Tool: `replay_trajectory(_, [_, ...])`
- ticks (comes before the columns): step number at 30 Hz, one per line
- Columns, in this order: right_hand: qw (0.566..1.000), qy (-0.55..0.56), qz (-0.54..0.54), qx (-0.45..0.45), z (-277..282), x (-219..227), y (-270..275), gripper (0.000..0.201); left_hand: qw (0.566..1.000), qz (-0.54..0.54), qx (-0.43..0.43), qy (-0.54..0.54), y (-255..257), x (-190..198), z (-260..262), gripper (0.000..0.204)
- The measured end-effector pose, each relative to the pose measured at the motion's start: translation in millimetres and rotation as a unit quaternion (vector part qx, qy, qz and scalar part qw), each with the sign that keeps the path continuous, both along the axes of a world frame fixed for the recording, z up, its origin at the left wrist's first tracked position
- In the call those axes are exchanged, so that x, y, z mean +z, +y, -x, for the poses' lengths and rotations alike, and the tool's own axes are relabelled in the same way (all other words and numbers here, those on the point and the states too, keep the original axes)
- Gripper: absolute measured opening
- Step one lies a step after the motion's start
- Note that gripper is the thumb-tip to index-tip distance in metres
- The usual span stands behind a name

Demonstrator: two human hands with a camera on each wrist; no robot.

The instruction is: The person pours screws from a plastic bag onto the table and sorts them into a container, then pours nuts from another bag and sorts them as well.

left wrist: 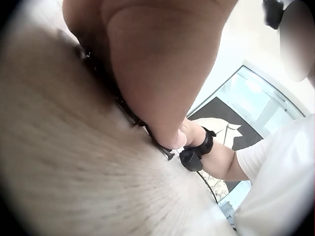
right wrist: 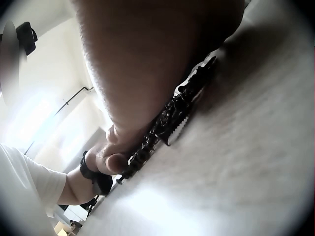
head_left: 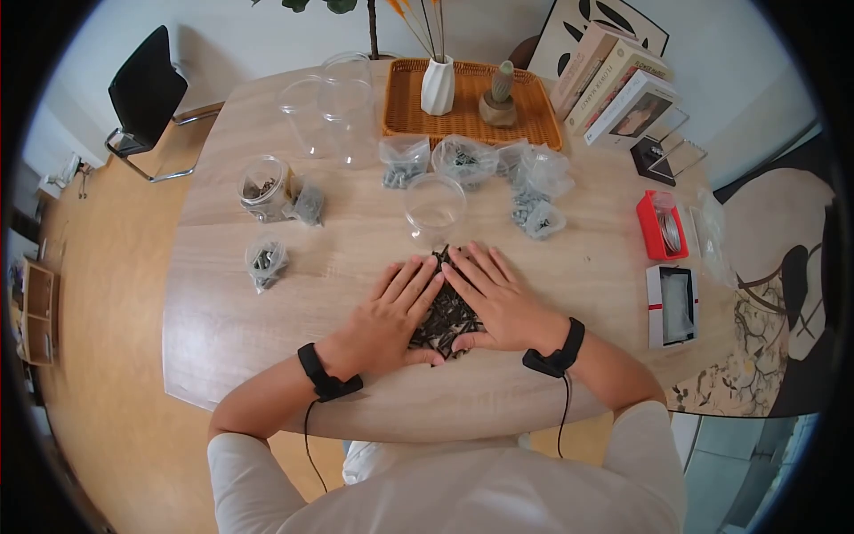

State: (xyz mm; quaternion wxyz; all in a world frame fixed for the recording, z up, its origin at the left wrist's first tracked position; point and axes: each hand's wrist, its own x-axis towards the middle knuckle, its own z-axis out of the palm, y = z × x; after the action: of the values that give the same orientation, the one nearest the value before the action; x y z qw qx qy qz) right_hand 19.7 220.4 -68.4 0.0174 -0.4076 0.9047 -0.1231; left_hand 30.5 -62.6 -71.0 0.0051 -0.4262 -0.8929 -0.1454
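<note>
A pile of dark screws (head_left: 452, 320) lies on the wooden table between the two hands. The left hand (head_left: 384, 322) rests on the pile's left side, its fingers straight and pointing forward. From the other side the right hand (head_left: 505, 310) lies over the pile with fingers extended and thumb reaching toward the left one. The fingertips of both hands come close together at the far end. In the right wrist view, threaded black screws (right wrist: 170, 118) show beneath the palm edge. A screw (left wrist: 166, 152) pokes out below the hand in the left wrist view.
A transparent round tub (head_left: 435, 206) stands just beyond the fingertips. Farther back are bags of grey hardware (head_left: 405, 162), transparent jars (head_left: 347, 111) and a wicker tray (head_left: 471, 133). A hardware jar (head_left: 265, 189) stands left; a red box (head_left: 661, 224) and white box (head_left: 672, 306) lie right.
</note>
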Motion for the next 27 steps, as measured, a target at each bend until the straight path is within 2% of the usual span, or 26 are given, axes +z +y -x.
replay_trajectory(4, [1.0, -0.006, -0.004, 0.006, -8.2, 3.8, 0.0, 0.117, 1.0, -0.003, 0.01, -0.008, -2.9, -2.0, -1.4, 0.126])
replay_trajectory(6, [0.998, 0.008, -0.059, 0.026, -16.8, 10.9, -0.5, 0.116, 1.0, -0.01, 0.022, -0.013, -3.8, -2.4, -1.0, 0.126])
replay_trajectory(17, [0.999, -0.026, -0.026, 0.017, -21.5, 3.6, 3.9, 0.119, 1.0, -0.013, 0.0, -0.012, 2.9, -0.2, -2.3, 0.125])
replay_trajectory(20, [0.999, -0.028, -0.033, 0.025, -24.6, 5.3, 2.9, 0.116, 1.0, -0.012, 0.002, -0.021, 2.9, 0.3, -1.3, 0.119])
replay_trajectory(25, [0.998, -0.035, -0.036, 0.04, -29.4, 10.7, 1.1, 0.115, 0.995, -0.022, 0.096, -0.015, 7.1, -9.8, -1.6, 0.103])
replay_trajectory(27, [0.998, -0.039, -0.032, 0.037, -25.3, 10.3, 2.6, 0.115, 0.995, -0.018, 0.096, -0.005, 8.7, -14.4, -1.6, 0.101])
